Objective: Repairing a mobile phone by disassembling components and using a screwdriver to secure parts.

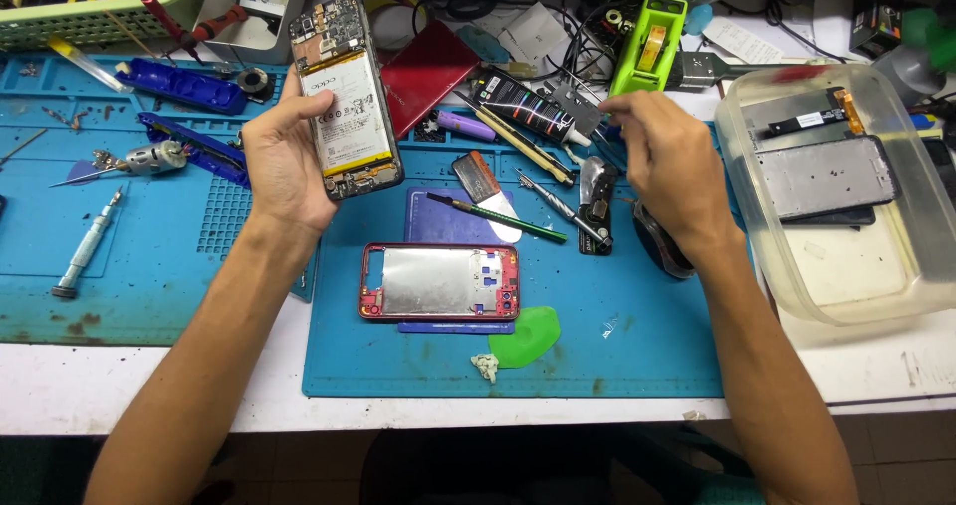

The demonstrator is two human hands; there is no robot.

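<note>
At the near edge of a blue work mat point(617, 356), a green pick point(528, 336) and a scrap of white putty point(485, 367) lie below both hands, with a red phone frame point(439, 282) just beyond them, flat on the mat and well under the fingers. Farther in, the left hand point(282, 161) holds an opened phone point(346, 97) upright, its back cover off and battery showing; the thumb presses one long edge and the fingers wrap the other. The right hand point(667, 161) hovers apart from it, fingertips pinched narrow; whether they grip anything cannot be told. Below those fingertips lie a screwdriver point(563, 206), a green-handled tool point(496, 215) and a black clip tool point(597, 204). Just beside them sits a dark glue tube point(528, 105), with a lime tape dispenser point(649, 43) beyond. To the outside of the right hand, a clear plastic tub point(896, 286) holds a grey phone plate point(825, 176).
</note>
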